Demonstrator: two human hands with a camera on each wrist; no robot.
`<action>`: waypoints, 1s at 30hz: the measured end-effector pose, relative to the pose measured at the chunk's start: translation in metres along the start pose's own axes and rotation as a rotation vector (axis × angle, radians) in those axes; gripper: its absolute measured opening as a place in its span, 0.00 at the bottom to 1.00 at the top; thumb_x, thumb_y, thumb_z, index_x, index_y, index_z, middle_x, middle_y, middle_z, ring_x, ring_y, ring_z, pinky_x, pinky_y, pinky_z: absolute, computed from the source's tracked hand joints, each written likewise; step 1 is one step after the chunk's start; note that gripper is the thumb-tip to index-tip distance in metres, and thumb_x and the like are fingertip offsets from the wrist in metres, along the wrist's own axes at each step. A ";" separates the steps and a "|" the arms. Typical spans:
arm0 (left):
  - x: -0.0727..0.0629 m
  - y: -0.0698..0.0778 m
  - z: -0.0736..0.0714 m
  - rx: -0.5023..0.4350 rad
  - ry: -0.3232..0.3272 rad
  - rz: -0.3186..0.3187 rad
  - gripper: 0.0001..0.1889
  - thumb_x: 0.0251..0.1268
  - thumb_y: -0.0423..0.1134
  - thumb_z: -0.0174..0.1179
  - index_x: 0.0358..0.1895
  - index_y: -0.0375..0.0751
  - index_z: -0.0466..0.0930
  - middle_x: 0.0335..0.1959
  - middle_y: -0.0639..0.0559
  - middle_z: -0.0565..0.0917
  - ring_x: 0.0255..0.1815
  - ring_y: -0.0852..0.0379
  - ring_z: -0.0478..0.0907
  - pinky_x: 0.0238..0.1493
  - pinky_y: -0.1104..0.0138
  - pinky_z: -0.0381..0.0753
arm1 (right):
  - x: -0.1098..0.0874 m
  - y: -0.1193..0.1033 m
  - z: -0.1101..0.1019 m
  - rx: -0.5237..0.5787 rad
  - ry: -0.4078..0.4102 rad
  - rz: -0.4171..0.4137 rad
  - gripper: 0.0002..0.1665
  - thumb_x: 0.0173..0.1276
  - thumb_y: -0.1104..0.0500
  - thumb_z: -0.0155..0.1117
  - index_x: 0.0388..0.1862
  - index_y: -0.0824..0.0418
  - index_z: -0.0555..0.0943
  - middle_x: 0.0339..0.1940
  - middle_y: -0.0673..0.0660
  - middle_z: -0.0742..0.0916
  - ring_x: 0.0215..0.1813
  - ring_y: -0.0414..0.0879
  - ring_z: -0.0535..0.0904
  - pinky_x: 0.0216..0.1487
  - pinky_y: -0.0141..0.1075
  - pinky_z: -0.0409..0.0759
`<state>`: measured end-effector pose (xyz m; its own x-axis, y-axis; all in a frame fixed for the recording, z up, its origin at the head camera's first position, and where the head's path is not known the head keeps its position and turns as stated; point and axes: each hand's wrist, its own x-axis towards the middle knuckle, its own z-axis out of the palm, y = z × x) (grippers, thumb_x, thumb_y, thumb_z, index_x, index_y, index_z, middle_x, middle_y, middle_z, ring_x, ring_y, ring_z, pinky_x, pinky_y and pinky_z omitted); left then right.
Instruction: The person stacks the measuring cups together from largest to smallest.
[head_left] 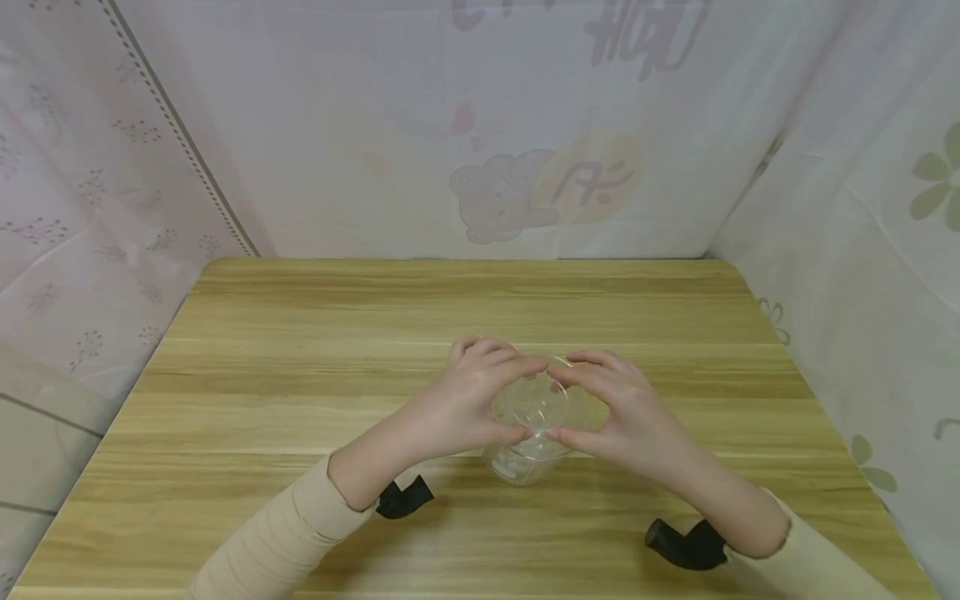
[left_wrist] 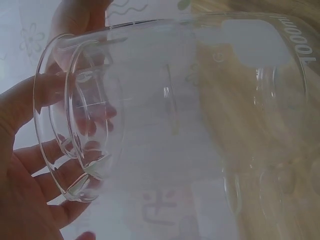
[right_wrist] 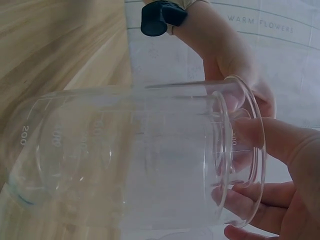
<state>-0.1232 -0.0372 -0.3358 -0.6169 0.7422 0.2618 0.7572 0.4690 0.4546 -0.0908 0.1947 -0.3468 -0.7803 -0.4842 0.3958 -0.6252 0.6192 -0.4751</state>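
Observation:
A large clear glass beaker (head_left: 517, 468) marked 1000 ml (left_wrist: 255, 42) is on the wooden table between both hands. Smaller glass rims show nested inside its mouth, among them a small beaker (right_wrist: 234, 139) with a 100 mark. My left hand (head_left: 468, 400) comes over the mouth from the left, thumb and forefinger reaching within the outer rim. From the right, my right hand (head_left: 630, 408) mirrors it, fingertips nearly meeting the left ones. Both hands pinch the small beaker's edge. Through the glass, the wrist views show further fingers spread around the rim.
The wood-grain table (head_left: 300, 333) runs back to a pale printed curtain (head_left: 337, 125), with more curtain at both sides. A black wrist piece (head_left: 405, 497) sits by the left sleeve, another black wrist piece (head_left: 686, 546) by the right sleeve.

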 end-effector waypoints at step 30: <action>0.016 0.006 -0.003 0.107 -0.140 -0.106 0.34 0.43 0.50 0.77 0.60 0.52 0.77 0.44 0.61 0.84 0.67 0.46 0.61 0.65 0.37 0.36 | 0.025 -0.011 -0.013 -0.198 -0.290 0.142 0.28 0.44 0.47 0.81 0.42 0.60 0.84 0.64 0.62 0.74 0.69 0.64 0.58 0.60 0.68 0.57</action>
<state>-0.1289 -0.0239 -0.3263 -0.6640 0.7419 0.0930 0.7127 0.5904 0.3788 -0.1034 0.1840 -0.3219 -0.8486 -0.5222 0.0849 -0.5177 0.7864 -0.3369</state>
